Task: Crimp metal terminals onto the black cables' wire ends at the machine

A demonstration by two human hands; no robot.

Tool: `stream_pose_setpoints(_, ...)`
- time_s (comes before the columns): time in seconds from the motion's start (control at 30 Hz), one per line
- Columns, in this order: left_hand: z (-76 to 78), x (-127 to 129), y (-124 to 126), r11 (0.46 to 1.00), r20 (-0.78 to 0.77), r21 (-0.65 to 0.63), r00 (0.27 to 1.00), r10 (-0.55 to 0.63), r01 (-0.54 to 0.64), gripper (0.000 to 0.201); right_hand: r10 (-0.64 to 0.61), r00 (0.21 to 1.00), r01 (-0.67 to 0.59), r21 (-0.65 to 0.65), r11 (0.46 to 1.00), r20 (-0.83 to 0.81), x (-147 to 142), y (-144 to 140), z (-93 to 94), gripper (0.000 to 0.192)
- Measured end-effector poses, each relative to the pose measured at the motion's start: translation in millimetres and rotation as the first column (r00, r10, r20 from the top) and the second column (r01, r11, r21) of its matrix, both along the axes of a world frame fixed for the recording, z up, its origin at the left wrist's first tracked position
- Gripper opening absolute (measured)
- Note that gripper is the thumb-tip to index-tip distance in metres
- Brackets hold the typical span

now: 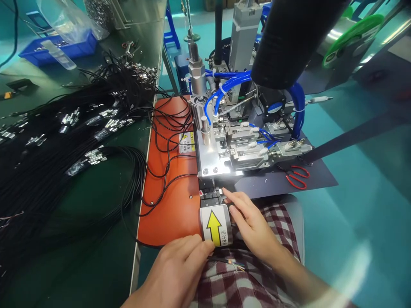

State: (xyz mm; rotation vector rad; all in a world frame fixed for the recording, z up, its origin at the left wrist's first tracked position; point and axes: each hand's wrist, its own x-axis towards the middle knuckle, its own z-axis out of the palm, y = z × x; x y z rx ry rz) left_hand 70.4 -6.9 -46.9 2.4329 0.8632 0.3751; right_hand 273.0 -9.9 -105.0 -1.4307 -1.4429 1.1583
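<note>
My left hand (184,263) is closed at the front edge of the orange machine plate (173,205). From its fingers sticks out a black cable (220,259), whose stripped end (236,264) shows thin coloured wires. My right hand (253,222) reaches to the machine's front, index fingertip against a small silver metal connector (221,191) in the black feed track (210,197). Its thumb lies apart from the index, near a metal cover with a yellow arrow label (214,225). Other fingers of this hand are partly hidden.
The machine (208,149) with blue air tubes (231,83) stands ahead. Black cables with metal connectors (96,156) cover the left table, some looping onto the orange plate. Red-handled scissors (298,177) lie right. A black cylinder (289,42) hangs overhead; a blue bin (73,47) sits far left.
</note>
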Motion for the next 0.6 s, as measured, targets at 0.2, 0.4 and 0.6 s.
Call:
stream_pose_setpoints(0.2, 1.0, 2.2, 1.5, 1.0, 0.015, -0.018, 1.0, -0.014, 0.014, 0.025, 0.007, 0.999, -0.008, 0.033, 0.999, 0.054, 1.0, 1.0, 0.6, 0.044)
stream_pose_setpoints(0.4, 3.8, 1.8, 3.5, 0.999, -0.023, -0.046, 1.0, -0.02, 0.019, 0.025, 0.002, 1.0, -0.002, 0.019, 1.0, 0.03, 2.0, 1.3, 2.8, 0.044)
stream_pose_setpoints(0.6, 5.5, 2.2, 2.9, 0.998, -0.022, -0.069, 1.0, -0.005, 0.003, 0.025, 0.01, 1.0, -0.01, 0.0, 1.0, -0.014, 2.5, 1.3, 1.5, 0.044)
